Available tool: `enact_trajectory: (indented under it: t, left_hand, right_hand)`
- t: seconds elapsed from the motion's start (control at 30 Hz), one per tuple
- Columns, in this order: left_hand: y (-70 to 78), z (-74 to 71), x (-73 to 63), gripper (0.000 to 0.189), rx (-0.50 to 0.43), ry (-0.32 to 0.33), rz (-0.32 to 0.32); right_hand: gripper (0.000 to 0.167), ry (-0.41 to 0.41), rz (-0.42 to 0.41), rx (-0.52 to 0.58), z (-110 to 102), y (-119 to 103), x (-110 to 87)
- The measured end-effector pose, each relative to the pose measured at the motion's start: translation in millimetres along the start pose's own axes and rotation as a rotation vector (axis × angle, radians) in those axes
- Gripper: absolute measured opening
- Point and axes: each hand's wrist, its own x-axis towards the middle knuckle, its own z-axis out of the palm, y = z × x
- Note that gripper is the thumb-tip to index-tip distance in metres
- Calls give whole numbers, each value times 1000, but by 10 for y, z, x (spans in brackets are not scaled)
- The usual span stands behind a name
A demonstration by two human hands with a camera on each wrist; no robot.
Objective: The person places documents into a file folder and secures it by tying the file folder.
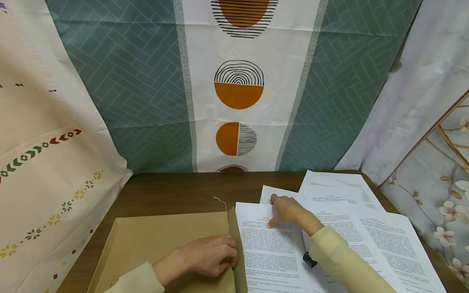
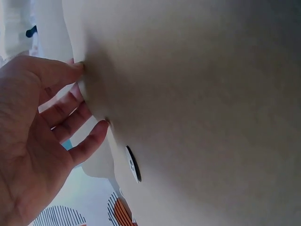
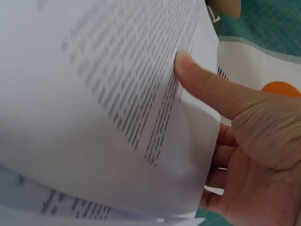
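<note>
A brown kraft document envelope (image 1: pixel 165 232) with a thin string (image 1: pixel 220 200) at its top right corner lies in front of me. My left hand (image 1: pixel 205 256) pinches its right edge; in the left wrist view the thumb lies on one side of the brown cardboard (image 2: pixel 188 113) and fingers behind, near a round button (image 2: pixel 133 164). Beside the envelope is a printed sheet (image 1: pixel 269 252), overlapping the envelope's right flap in the head view. My right hand (image 1: pixel 287 211) grips this sheet near its top, thumb on the printed face and fingers behind it, as the right wrist view shows.
More printed sheets (image 1: pixel 392 240) lie spread and overlapping on the right side of the dark wooden table (image 1: pixel 176 191). A small black piece (image 1: pixel 309 259) shows by the right sleeve. Patterned cloths (image 1: pixel 146 81) hang behind the table and at both sides.
</note>
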Motion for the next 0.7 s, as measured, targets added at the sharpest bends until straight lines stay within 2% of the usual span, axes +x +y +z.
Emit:
enact_trajectory:
  t: [0.13,0.27,0.37,0.7]
  left_hand:
    - [-4,3,8,18,15,-17,-7]
    - [3,10,23,18,22,-38,1]
    - [13,13,30,18,15,-44,10]
    - [18,-8,17,20,-2,-54,-10]
  right_hand:
    - [61,22,-2,49,9,-13,-11]
    - [30,91,-51,114,16,31,-39]
    - [12,140,-95,150,-4,50,-74]
    - [5,219,-157,134,-211,-85,-202]
